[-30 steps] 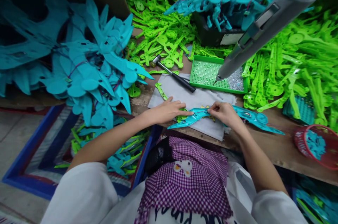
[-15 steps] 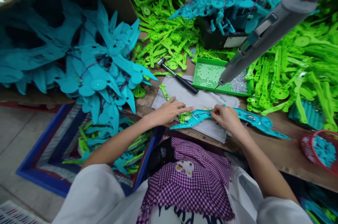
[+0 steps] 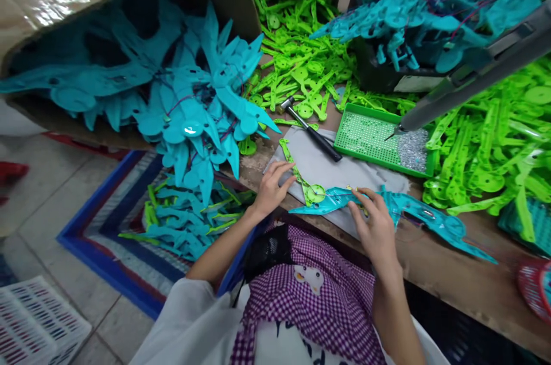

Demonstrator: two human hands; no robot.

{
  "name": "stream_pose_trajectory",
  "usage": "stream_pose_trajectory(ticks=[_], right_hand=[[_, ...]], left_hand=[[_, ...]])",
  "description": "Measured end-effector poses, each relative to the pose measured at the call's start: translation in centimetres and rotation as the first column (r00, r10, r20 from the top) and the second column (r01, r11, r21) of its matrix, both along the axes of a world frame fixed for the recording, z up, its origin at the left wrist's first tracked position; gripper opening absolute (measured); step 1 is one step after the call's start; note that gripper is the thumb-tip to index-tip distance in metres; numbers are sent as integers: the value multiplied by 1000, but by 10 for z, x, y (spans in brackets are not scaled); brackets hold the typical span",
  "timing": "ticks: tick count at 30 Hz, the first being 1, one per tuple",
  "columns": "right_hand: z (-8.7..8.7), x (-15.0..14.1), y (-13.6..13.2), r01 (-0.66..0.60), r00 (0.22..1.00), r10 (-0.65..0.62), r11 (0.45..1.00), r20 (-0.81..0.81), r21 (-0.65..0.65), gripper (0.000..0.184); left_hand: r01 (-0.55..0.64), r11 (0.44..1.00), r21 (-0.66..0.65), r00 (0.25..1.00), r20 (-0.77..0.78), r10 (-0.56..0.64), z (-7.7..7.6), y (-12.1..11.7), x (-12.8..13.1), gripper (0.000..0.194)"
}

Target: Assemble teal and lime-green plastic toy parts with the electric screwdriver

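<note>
A blue plastic part (image 3: 419, 210) with long pointed ends lies across the grey cloth (image 3: 321, 150) at the table's front edge. A green plastic arm piece (image 3: 297, 170) joins its left part, its round end (image 3: 315, 193) on the blue plastic and its thin end pointing up and away. My left hand (image 3: 272, 190) hovers beside the green piece, thumb and fingers apart, fingertips close to its edge. Over the middle of the blue part is my right hand (image 3: 376, 224), its thumb and fingers spread; I cannot tell if the tips touch the plastic.
A hammer (image 3: 321, 138) lies behind the cloth. A green tray (image 3: 365, 161) holds small metal bits, with a grey hanging screwdriver (image 3: 456, 89) above it. Blue parts (image 3: 189, 101) spill from a cardboard box at left. Green pieces (image 3: 482, 135) are heaped at right. A red basket (image 3: 527, 284) stands front right.
My left hand has pulled back left from the green piece, uncovering its round end. The right hand's pinch has opened over the blue part. The view has shifted left.
</note>
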State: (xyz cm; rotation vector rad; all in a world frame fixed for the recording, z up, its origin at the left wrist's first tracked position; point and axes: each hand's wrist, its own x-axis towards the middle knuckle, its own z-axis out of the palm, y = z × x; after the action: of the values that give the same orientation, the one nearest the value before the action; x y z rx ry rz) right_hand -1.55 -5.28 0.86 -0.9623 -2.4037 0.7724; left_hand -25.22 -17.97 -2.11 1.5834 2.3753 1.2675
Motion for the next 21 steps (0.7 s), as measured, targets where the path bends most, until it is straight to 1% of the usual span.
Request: stream_pose_trajectory(ticks=[2,4,7,9,11,13,14,16,18,21], right_hand=[[8,-8,4,-10,999,8,998,-37,-61,32],[23,-23,11,-67,997,62,994,-52,-89,31],[46,-60,21,-190,978,177,975,-112,-118,27],[54,-90,23,-233,956,202,963,-213,-133,24],[49,-116,21,-296,931,249,943,-267,-151,21],[35,-132,15,-358,920,312,916,-240,-182,20],[26,-135,11,-369,921,329,908,-208,-197,19],[9,-135,6,-361,931,336,909,-146,-209,19],[-3,-128,2,-367,930,354,909,-99,-199,19],[-10,-118,-3,-414,909,416,899,-22,-140,23]], left_hand=[[-37,999,5,999,6,37,2,-3,-4,27],[-69,998,-1,998,3,69,1,-5,-8,22],[-109,994,-20,994,10,109,-3,-4,-13,19],[-124,992,-27,992,25,125,-4,-1,-16,20],[-113,993,-46,993,37,114,-2,3,-21,23],[-62,994,-89,997,31,65,0,6,-27,27],[-24,992,-120,999,18,27,2,6,-31,29],[53,981,-186,998,-21,-58,5,7,-37,32],[105,964,-242,991,-50,-120,7,8,-42,31],[154,945,-289,985,-27,-168,10,12,-50,28]])
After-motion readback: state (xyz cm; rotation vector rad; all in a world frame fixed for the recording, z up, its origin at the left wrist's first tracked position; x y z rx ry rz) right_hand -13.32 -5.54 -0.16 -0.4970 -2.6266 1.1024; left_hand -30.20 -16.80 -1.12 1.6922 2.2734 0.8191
